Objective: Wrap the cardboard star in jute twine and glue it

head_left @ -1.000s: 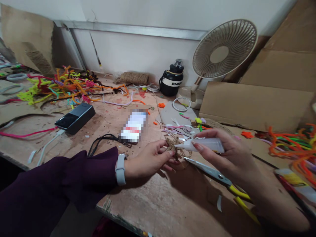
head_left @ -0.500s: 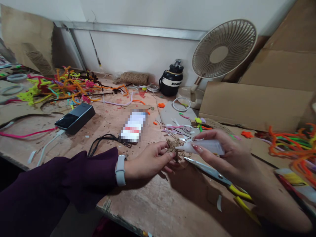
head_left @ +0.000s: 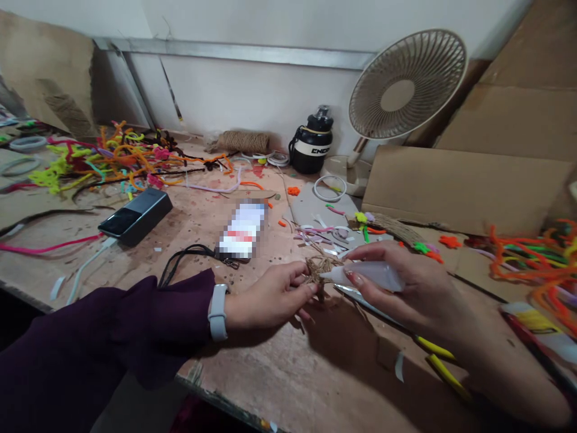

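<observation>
Between the thumb and fingers of my left hand (head_left: pixel 279 296) is a small brown piece of knotted twine (head_left: pixel 321 269). My right hand (head_left: pixel 401 288) grips a translucent squeeze bottle (head_left: pixel 376 274) lying sideways, its narrow white nozzle pointing left. The nozzle's tip meets the twine piece, or is very close to it; I cannot tell which. Beneath my right hand lie scissors with yellow handles (head_left: pixel 446 374), their blades partly hidden by the hand and bottle.
Beyond my hands are a phone (head_left: pixel 243 231) with a black strap, a power bank (head_left: pixel 135 216), a black bottle (head_left: pixel 312 144) and a fan (head_left: pixel 408 84). Colourful pipe cleaners (head_left: pixel 121 156) heap at the left. A twine roll (head_left: pixel 243 141) lies by the wall; cardboard (head_left: pixel 464 186) stands at right.
My right hand and the bottle have shifted slightly left and down, and the nozzle now tilts less at the twine piece. The left hand keeps its hold, almost still.
</observation>
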Demonstrator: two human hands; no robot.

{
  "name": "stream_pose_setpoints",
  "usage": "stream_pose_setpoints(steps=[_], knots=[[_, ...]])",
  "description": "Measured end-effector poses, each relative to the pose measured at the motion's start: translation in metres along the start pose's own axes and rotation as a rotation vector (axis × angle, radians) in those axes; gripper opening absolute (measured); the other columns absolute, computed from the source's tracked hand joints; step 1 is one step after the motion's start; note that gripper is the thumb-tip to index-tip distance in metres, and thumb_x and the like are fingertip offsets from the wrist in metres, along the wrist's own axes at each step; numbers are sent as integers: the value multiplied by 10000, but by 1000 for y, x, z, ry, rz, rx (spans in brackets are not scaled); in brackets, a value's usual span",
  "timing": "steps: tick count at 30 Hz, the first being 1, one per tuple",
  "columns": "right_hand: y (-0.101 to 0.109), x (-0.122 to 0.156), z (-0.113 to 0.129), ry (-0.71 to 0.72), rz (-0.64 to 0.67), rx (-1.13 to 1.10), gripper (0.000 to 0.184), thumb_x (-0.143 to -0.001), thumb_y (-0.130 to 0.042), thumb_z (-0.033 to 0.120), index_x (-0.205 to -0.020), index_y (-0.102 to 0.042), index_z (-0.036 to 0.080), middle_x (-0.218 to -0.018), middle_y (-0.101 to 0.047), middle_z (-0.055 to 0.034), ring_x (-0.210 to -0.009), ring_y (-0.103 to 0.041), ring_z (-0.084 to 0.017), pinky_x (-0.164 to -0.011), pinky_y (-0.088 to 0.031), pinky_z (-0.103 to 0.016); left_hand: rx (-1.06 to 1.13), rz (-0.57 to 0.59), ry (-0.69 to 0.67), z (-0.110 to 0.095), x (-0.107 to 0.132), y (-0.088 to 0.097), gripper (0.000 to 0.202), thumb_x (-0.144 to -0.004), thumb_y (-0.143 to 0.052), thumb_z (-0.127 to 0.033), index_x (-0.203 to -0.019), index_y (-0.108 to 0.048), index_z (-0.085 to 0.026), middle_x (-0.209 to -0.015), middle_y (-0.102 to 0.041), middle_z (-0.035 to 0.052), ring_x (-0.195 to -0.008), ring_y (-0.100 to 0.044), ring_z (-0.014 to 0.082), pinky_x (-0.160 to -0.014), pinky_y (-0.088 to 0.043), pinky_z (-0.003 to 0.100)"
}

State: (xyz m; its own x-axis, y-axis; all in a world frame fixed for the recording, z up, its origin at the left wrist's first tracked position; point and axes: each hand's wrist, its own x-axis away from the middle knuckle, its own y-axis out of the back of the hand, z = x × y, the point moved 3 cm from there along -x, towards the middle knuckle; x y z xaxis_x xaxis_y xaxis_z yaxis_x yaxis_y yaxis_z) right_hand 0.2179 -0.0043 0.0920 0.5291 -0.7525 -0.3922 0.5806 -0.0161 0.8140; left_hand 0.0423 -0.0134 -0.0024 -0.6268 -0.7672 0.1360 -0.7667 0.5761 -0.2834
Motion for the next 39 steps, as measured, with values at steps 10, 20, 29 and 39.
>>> stream_pose_setpoints(steps=[10,20,29,39], knots=[[2,3,-23,-376,-166,-191,198,-830,-627,425,-848,-596,231,-531,-530,43,-401,-434,-115,-389,-328,-257,148,18,63,3,-2,2,505,-778,-786,-537,-1050,-608,-151,-1001,-652,83,-850,-674,155,-638,-553,219],[0,0,-23,-346,-133,-138,215,-810,-622,426,-862,-619,217,-599,-586,9,-435,-484,-129,-395,-354,-257,139,7,48,6,-4,3,483,-807,-772,-505,-1087,-601,-150,-1040,-669,99,-859,-701,169,-635,-559,233],[-3,3,-20,-374,-81,-173,227,-851,-603,424,-930,-617,211,-595,-566,27,-435,-457,-112,-409,-350,-244,121,3,57,4,-2,3,506,-785,-777,-545,-1047,-600,-151,-1023,-652,87,-883,-704,181,-628,-560,225],[-8,7,-25,-308,-47,-195,244,-888,-590,443,-980,-617,218,-614,-570,22,-506,-532,-137,-461,-381,-254,138,10,64,3,-2,2,583,-712,-797,-618,-991,-603,-144,-977,-643,74,-850,-681,162,-619,-550,215]])
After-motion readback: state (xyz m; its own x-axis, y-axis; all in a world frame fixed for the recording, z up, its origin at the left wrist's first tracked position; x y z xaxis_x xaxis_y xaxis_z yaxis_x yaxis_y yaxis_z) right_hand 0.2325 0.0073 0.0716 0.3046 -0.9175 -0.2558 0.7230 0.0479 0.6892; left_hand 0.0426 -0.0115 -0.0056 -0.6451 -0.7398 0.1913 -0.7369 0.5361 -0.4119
